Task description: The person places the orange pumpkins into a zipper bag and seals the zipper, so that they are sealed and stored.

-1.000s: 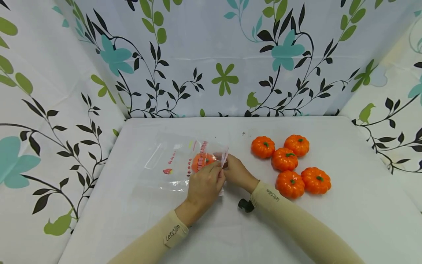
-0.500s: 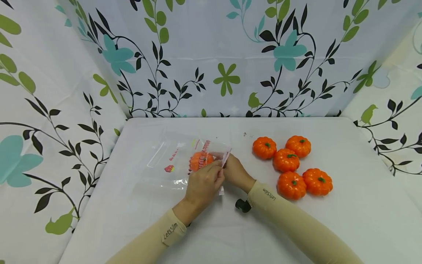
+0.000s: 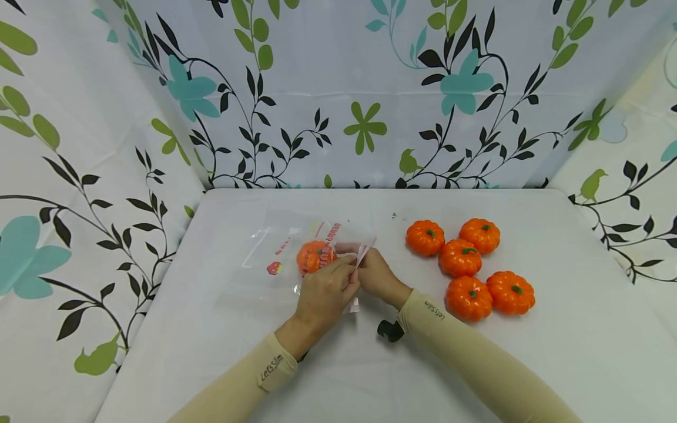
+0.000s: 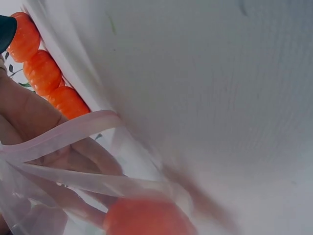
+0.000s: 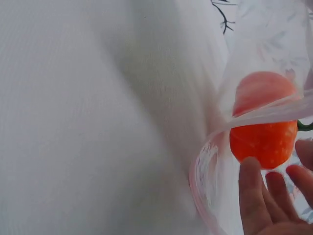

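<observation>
A clear plastic zip bag (image 3: pixel 259 258) with pink and red print lies flat on the table. Inside it is an orange toy pumpkin (image 3: pixel 311 257) with a green stem. My left hand (image 3: pixel 325 294) pinches the near edge of the bag's mouth. My right hand (image 3: pixel 378 275) reaches through that mouth from the right, with its fingers inside the bag. In the right wrist view the right hand's extended fingers (image 5: pixel 252 186) lie just below the pumpkin (image 5: pixel 264 147); whether they touch it I cannot tell. The pink rim (image 4: pixel 73 133) arches over the right hand in the left wrist view.
Several more orange toy pumpkins (image 3: pixel 459 257) sit in a cluster on the white table (image 3: pixel 555 341), right of the bag. A black object (image 3: pixel 390 331) shows beside the right wrist. A floral curtain (image 3: pixel 296 88) surrounds the table's back and sides.
Inside the bag, the toy pumpkin has shifted left, deeper in, and away from the right hand's fingers. Both hands have stayed at the bag's mouth.
</observation>
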Demonstrator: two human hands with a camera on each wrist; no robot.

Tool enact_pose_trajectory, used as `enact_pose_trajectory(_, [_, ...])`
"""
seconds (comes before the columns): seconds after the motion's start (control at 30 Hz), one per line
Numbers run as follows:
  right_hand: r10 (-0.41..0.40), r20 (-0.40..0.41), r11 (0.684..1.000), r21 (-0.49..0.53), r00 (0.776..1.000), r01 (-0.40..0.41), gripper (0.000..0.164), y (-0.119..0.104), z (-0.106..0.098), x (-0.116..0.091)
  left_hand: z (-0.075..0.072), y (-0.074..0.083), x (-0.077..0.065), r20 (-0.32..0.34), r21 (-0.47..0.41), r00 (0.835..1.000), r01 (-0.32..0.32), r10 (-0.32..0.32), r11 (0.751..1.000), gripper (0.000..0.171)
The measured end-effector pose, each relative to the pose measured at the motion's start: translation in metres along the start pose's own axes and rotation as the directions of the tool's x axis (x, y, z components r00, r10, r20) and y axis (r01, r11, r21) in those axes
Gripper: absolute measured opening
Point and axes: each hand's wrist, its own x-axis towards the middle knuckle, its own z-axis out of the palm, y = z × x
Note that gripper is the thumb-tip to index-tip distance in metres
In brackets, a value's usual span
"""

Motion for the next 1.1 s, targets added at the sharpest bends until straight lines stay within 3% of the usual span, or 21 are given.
enact_pose_trajectory(0.23, [-0.016,0.093,1.000,-0.021,0.996,0.018,0.045,0.001,-0.008,-0.008,0.000,-0.003,0.000,0.014,0.005,1.000,0.027,-0.027,1.000,0.005])
enact_pose_trajectory(0.43, [-0.047,0.030,0.983,-0.175,0.998,0.052,0.044,-0.011,-0.034,-0.037,-0.001,-0.006,0.002,0.018,0.028,0.999,0.050,-0.051,0.998,0.003])
enact_pose_trajectory(0.57, [-0.129,-0.040,0.926,-0.362,0.991,0.106,0.063,-0.026,-0.061,-0.059,-0.002,-0.009,0.003,0.010,0.036,0.998,0.065,-0.066,0.997,0.004])
enact_pose_trajectory(0.7, [-0.161,-0.089,0.845,-0.527,0.983,0.090,0.083,-0.043,-0.092,-0.079,-0.002,-0.011,0.003,0.003,0.032,0.996,0.088,-0.088,0.996,0.005])
enact_pose_trajectory(0.8, [-0.148,-0.108,0.805,-0.590,0.983,0.056,0.099,-0.052,-0.117,-0.092,-0.003,-0.011,0.002,0.002,0.028,0.995,0.099,-0.099,0.995,0.005])
enact_pose_trajectory(1.1, [-0.024,-0.136,0.769,-0.636,0.990,-0.069,0.126,-0.060,-0.165,-0.119,-0.004,-0.012,0.003,0.002,0.021,0.992,0.126,-0.126,0.992,0.006])
